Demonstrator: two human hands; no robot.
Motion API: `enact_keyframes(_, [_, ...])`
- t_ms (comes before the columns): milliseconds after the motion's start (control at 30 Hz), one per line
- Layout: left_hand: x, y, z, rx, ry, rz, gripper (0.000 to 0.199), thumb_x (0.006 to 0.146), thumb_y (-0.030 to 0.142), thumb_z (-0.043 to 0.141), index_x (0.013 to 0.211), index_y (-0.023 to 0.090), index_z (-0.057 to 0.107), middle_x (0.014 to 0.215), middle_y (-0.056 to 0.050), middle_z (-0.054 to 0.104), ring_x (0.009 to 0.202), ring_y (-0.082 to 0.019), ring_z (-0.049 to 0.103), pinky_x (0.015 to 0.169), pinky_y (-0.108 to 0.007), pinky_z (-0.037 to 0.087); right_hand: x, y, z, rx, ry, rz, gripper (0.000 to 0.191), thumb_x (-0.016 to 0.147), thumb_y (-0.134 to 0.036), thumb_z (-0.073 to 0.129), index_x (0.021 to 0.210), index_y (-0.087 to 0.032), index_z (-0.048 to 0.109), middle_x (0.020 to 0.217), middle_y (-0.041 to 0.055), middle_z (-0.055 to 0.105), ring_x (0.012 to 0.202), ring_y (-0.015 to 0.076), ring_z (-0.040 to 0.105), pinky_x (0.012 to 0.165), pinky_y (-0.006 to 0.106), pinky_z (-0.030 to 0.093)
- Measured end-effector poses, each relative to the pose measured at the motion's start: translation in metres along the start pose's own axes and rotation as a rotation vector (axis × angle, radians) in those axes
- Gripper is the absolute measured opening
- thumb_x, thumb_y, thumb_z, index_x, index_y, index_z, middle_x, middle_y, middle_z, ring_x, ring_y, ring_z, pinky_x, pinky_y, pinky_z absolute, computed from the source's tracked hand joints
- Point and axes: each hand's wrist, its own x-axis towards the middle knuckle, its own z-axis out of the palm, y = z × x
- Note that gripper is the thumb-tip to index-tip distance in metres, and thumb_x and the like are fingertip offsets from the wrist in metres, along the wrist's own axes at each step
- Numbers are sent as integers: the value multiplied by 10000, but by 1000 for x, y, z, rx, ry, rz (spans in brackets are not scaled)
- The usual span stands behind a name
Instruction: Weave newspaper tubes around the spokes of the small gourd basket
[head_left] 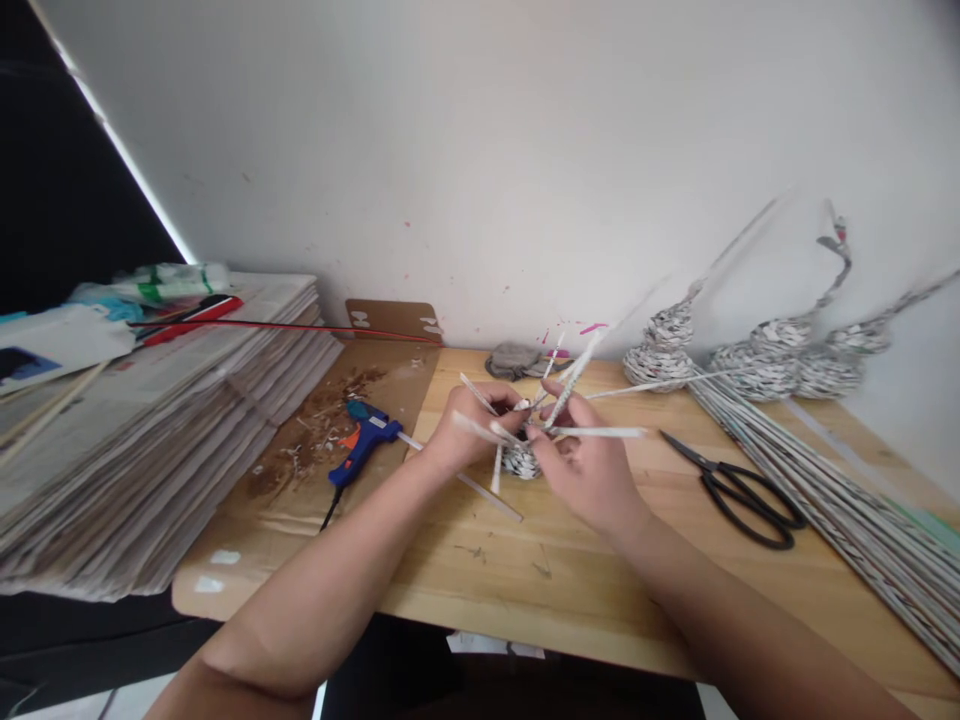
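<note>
A small woven piece of rolled newspaper strips (522,462) stands on the wooden table between my hands, its loose paper strips sticking out in several directions. My left hand (480,425) grips the weaving at its upper left, fingers curled around the strips. From the other side, my right hand (581,450) pinches a paper strip (570,385) between thumb and fingers at the top of the piece. One strip (607,432) points out to the right across my right hand. My fingers partly hide the upper rim of the weaving.
A blue glue gun (364,445) lies left on brown cardboard, near a tall newspaper stack (247,380). Black-handled scissors (739,490) and a bundle of paper rolls (825,510) lie right. Several gourd-shaped woven pieces (660,350) stand by the wall, near a grey cloth (517,360).
</note>
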Motion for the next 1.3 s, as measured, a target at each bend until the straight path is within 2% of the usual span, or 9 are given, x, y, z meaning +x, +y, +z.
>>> enact_keyframes(100, [0, 2, 0, -57, -3, -10, 155, 762, 256, 694, 789, 115, 752, 738, -69, 743, 631, -143, 637, 586, -236, 476, -2, -5, -7, -476, 2, -223, 407, 876, -323, 588, 1225, -115, 604, 1017, 145, 707, 907, 280, 653, 801, 426, 527])
enact_keyframes(200, [1, 2, -2, -96, -29, -29, 106, 734, 176, 701, 808, 129, 759, 779, -59, 756, 691, -149, 666, 634, -235, 500, -4, -10, -13, -717, -1, -297, 308, 907, -355, 552, 1061, -114, 666, 837, 114, 718, 807, 277, 664, 704, 384, 494])
enact_keyframes(400, [5, 0, -6, -416, -143, -263, 154, 693, 176, 764, 839, 127, 761, 792, -57, 761, 665, -129, 659, 640, -233, 504, -8, -18, -15, -851, -75, -293, 300, 952, -377, 498, 854, -178, 700, 678, 58, 709, 610, 213, 649, 563, 316, 377])
enact_keyframes(500, [4, 5, -6, -548, -144, -371, 157, 687, 194, 789, 822, 119, 756, 730, -44, 739, 607, -106, 624, 604, -218, 478, -8, -21, -16, -844, -118, -254, 334, 963, -394, 475, 831, -180, 695, 689, 60, 715, 619, 206, 650, 579, 310, 381])
enact_keyframes(667, [0, 14, -4, -547, -155, -492, 194, 725, 250, 784, 859, 113, 755, 669, -25, 701, 546, -85, 578, 555, -207, 437, -7, -25, -17, -786, -199, -162, 395, 984, -438, 441, 810, -187, 692, 729, 66, 720, 690, 208, 670, 626, 305, 411])
enact_keyframes(800, [-3, 11, -4, -535, -253, -497, 179, 732, 266, 775, 835, 121, 755, 709, -33, 715, 588, -101, 610, 582, -218, 462, -8, -25, -15, -811, -237, -138, 407, 984, -466, 438, 825, -197, 698, 741, 64, 729, 701, 224, 677, 617, 317, 409])
enact_keyframes(933, [-4, 4, -5, -551, -305, -470, 173, 720, 265, 774, 820, 127, 750, 685, -33, 708, 562, -99, 600, 572, -226, 462, -10, -28, -13, -856, -212, -149, 418, 968, -505, 456, 811, -204, 700, 717, 66, 727, 663, 229, 668, 577, 323, 387])
enact_keyframes(1167, [0, 9, -13, -307, -318, -284, 138, 730, 247, 740, 786, 121, 742, 685, -39, 709, 595, -108, 598, 586, -218, 461, -2, -21, -20, -846, -207, -412, 453, 989, -445, 473, 651, -208, 660, 657, 48, 696, 705, 207, 629, 734, 358, 389])
enact_keyframes(1300, [-1, 11, -16, -262, -354, -222, 131, 771, 254, 699, 791, 127, 723, 686, -25, 698, 603, -105, 597, 607, -218, 460, -1, -13, -21, -780, -169, -341, 427, 989, -432, 477, 681, -204, 665, 672, 54, 685, 706, 203, 607, 733, 353, 387])
